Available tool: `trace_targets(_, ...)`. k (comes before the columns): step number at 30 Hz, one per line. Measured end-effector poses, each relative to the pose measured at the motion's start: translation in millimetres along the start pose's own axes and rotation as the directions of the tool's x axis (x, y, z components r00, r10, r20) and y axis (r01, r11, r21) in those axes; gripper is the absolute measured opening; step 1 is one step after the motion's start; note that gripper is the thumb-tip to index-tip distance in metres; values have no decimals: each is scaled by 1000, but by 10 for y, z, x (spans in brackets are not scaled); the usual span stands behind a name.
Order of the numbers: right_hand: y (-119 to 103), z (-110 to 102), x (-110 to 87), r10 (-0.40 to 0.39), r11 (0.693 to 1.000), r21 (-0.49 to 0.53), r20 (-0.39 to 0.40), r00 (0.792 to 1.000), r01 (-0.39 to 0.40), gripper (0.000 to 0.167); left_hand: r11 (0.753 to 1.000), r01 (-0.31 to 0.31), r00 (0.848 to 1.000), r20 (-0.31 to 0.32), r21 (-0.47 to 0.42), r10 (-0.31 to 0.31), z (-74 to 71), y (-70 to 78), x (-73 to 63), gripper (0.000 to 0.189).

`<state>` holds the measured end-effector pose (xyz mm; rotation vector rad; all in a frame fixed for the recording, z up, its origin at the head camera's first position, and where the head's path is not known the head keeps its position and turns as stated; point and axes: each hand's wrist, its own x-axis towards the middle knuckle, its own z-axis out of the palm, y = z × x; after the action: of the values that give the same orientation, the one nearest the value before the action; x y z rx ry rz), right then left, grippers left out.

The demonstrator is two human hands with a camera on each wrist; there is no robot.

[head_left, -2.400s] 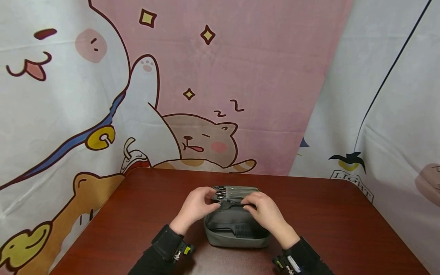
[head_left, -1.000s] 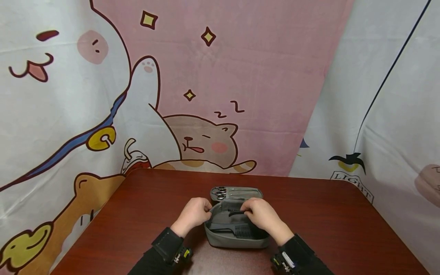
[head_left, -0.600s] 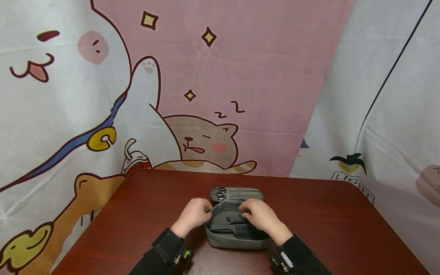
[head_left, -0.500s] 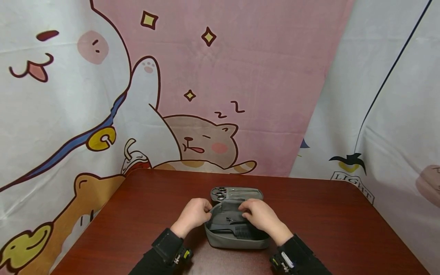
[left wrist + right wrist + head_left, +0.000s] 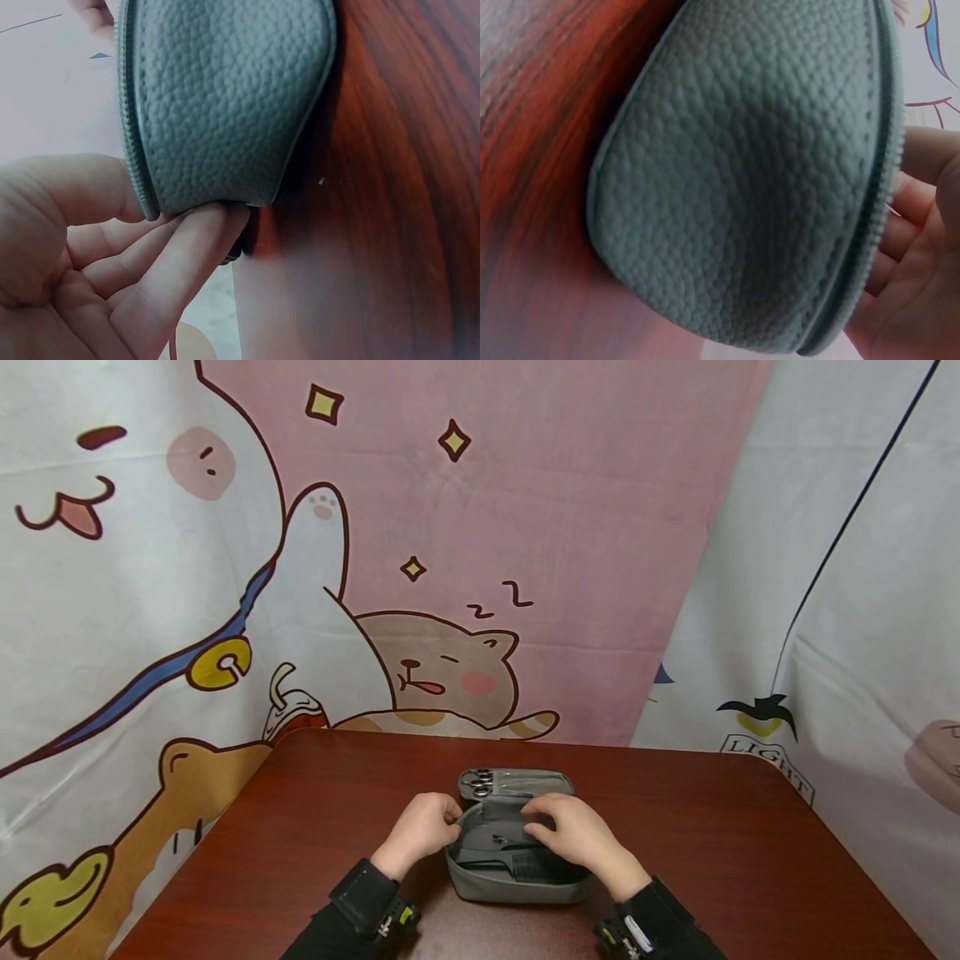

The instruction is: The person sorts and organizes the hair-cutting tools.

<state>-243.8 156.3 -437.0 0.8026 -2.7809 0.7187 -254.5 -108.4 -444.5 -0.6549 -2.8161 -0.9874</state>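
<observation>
Grey case (image 5: 517, 892) sits open on the table (image 5: 330, 802) — left hand (image 5: 420, 835) pinches its left rim. Right hand (image 5: 573, 831) hovers over it, thumb and fingers parted, holding nothing visible. Small dark item (image 5: 510, 842) inside: unidentifiable. Wrist views crop the case. Backdrop (image 5: 600, 527) reads "LIGHT".

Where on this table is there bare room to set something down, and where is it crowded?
Bare table lies left of the left hand and right of the right hand, out to the side edges. It is crowded mid-table: the open case stands there, comb inside, left hand gripping its corner, right hand over it.
</observation>
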Motion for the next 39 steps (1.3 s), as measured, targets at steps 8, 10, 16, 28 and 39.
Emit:
trace_targets(8, 18, -61, -65, -35, 998, 54, -49, 998, 38, 30, 1000, 4, 1000, 5, -7, -4, -5, 10, -11, 8)
trace_targets(10, 29, -67, -80, -35, 997, 64, -68, 997, 40, 32, 1000, -1, 1000, 4, -5, 1, -2, 7, -14, 8)
trace_targets(16, 82, -80, -107, -19, 996, 89, -126, 992, 30, 38, 1000, -13, 1000, 0, -1, 13, -1, 1, -16, 9)
trace_targets(28, 155, -148, -117, -5, 999, 49, -239, 971, 17, 43, 1000, 4, 1000, 8, -27, -3, -10, -9, -21, 7)
trace_targets(39, 271, -204, -108, 4, 998, 58, -276, 961, 12, 47, 977, 123, 992, 0, -177, -125, -107, -81, 35, 24)
